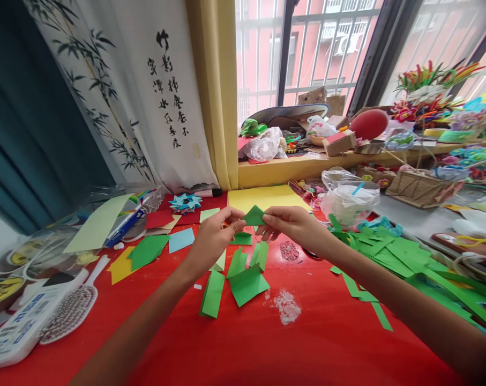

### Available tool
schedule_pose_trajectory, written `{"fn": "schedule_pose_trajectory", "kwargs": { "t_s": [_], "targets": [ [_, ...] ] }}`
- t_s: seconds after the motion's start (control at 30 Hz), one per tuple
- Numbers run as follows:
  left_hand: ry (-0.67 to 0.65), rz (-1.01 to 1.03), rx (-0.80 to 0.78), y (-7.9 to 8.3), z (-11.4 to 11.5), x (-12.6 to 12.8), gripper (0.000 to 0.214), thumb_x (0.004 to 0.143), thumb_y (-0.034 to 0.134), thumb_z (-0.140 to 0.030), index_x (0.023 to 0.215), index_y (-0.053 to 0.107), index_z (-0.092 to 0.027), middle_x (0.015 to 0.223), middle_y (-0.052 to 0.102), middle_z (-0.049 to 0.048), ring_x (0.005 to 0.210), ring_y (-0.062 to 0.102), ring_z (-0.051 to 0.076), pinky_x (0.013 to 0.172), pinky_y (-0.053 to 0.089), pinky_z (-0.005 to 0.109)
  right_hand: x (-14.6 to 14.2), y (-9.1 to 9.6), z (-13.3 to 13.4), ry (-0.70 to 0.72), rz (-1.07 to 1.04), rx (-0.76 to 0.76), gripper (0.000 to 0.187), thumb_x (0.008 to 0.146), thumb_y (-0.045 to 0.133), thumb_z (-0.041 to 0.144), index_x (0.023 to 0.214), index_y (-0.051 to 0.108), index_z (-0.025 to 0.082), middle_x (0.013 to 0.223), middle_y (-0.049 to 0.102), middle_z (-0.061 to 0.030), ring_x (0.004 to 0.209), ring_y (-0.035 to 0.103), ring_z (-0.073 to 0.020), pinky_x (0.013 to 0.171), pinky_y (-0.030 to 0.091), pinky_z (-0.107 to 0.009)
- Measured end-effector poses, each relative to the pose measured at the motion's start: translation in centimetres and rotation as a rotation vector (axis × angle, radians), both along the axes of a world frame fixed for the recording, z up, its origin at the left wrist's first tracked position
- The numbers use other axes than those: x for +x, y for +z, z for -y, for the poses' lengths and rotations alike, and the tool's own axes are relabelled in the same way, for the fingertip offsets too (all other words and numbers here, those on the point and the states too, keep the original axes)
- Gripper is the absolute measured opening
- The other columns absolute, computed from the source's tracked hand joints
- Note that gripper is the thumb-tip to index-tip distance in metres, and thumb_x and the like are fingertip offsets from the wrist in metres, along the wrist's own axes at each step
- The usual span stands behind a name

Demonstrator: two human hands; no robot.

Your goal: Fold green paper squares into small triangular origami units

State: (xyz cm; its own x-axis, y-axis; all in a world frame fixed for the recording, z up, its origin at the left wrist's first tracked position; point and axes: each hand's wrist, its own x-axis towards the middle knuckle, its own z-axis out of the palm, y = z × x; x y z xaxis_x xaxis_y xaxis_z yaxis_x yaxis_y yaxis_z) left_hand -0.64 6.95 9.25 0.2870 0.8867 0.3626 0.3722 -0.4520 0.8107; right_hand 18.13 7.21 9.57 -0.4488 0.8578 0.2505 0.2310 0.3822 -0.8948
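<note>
Between both hands, raised over the red table (166, 343), is a small folded green paper (254, 215) with a peak pointing up. My left hand (218, 230) pinches its left corner between thumb and fingers. The right corner is gripped the same way by my right hand (289, 225). Below the hands lie several folded green paper pieces, among them a wide creased one (248, 286) and a narrow one (212, 295). A yellow sheet (262, 197) lies flat behind the hands.
On the right is a heap of green paper strips (403, 257) beside a plastic cup (351, 201). At the left are a hairbrush (74, 311), a white package (25, 327) and tape rolls (4, 289). A blue folded-paper star (185, 203) sits near the curtain.
</note>
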Motion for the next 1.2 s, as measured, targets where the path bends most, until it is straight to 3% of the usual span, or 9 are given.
{"fn": "schedule_pose_trajectory", "kwargs": {
  "t_s": [0.17, 0.3, 0.5, 0.6, 0.77, 0.93, 1.2],
  "targets": [
    [0.075, -0.02, 0.035, 0.2, 0.4, 0.0, 0.01, 0.08, 0.054, -0.029, 0.085, 0.058, -0.021, 0.076, 0.059, -0.0005, 0.069, 0.054, 0.013, 0.057, 0.041, 0.023, 0.4, 0.1, -0.1, 0.036, -0.042, -0.012, 0.025, 0.088, 0.045, 0.032, 0.075, 0.056, 0.015, 0.075, 0.067, -0.0076, 0.067, 0.065, -0.0154, 0.064, 0.051, -0.031],
    [0.034, 0.068, 0.059, 0.4, 0.6, 0.3, 0.014, 0.08, 0.056, -0.028, 0.093, 0.055, -0.021, 0.077, 0.058, -0.0006, 0.067, 0.057, 0.012, 0.056, 0.044, 0.022, 0.6, 0.0, -0.2, 0.092, -0.088, -0.059, 0.025, 0.087, 0.048, 0.034, 0.079, 0.059, 0.013, 0.077, 0.067, -0.0079, 0.069, 0.065, -0.0153, 0.064, 0.051, -0.028],
    [-0.036, 0.249, 0.008, 0.9, 1.7, 1.0, 0.009, 0.08, 0.055, -0.022, 0.088, 0.052, -0.019, 0.068, 0.053, -0.0031, 0.058, 0.058, 0.01, 0.051, 0.047, 0.02, 0.0, 0.6, 0.8, -0.05, -0.291, 0.043, 0.017, 0.08, 0.059, 0.027, 0.093, 0.055, 0.017, 0.071, 0.065, -0.0019, 0.065, 0.065, -0.0157, 0.062, 0.052, -0.029],
    [-0.038, 0.297, -0.006, 1.2, 2.1, 1.1, 0.01, 0.079, 0.055, -0.022, 0.088, 0.052, -0.019, 0.068, 0.051, -0.0039, 0.056, 0.058, 0.009, 0.052, 0.048, 0.02, -0.1, 1.0, 1.3, -0.06, -0.347, 0.08, 0.014, 0.079, 0.06, 0.023, 0.089, 0.052, 0.018, 0.07, 0.064, -0.0002, 0.062, 0.064, -0.0147, 0.062, 0.052, -0.029],
    [-0.036, 0.295, -0.037, 1.2, 2.2, 1.2, 0.012, 0.077, 0.057, -0.02, 0.088, 0.051, -0.019, 0.067, 0.052, -0.0046, 0.056, 0.057, 0.008, 0.053, 0.047, 0.02, -0.1, 1.1, 1.4, -0.059, -0.324, 0.085, 0.009, 0.079, 0.06, 0.022, 0.08, 0.052, 0.018, 0.068, 0.062, 0.0007, 0.063, 0.064, -0.0142, 0.063, 0.052, -0.028],
    [-0.051, 0.282, -0.056, 1.1, 2.3, 1.3, 0.012, 0.077, 0.058, -0.022, 0.086, 0.05, -0.018, 0.065, 0.053, -0.004, 0.056, 0.055, 0.009, 0.053, 0.046, 0.02, -0.3, 0.8, 1.4, 0.004, -0.348, 0.051, 0.013, 0.08, 0.058, 0.021, 0.091, 0.05, 0.018, 0.071, 0.063, 0.0002, 0.063, 0.064, -0.0147, 0.062, 0.052, -0.029],
    [-0.074, 0.295, -0.064, 1.1, 2.3, 1.4, 0.006, 0.078, 0.057, -0.018, 0.082, 0.052, -0.019, 0.064, 0.054, -0.0045, 0.056, 0.056, 0.008, 0.054, 0.047, 0.02, -0.2, 0.7, 1.3, 0.042, -0.341, 0.035, 0.008, 0.08, 0.059, 0.021, 0.086, 0.054, 0.017, 0.071, 0.064, 0.0003, 0.063, 0.064, -0.0133, 0.063, 0.052, -0.028]
  ]
}}
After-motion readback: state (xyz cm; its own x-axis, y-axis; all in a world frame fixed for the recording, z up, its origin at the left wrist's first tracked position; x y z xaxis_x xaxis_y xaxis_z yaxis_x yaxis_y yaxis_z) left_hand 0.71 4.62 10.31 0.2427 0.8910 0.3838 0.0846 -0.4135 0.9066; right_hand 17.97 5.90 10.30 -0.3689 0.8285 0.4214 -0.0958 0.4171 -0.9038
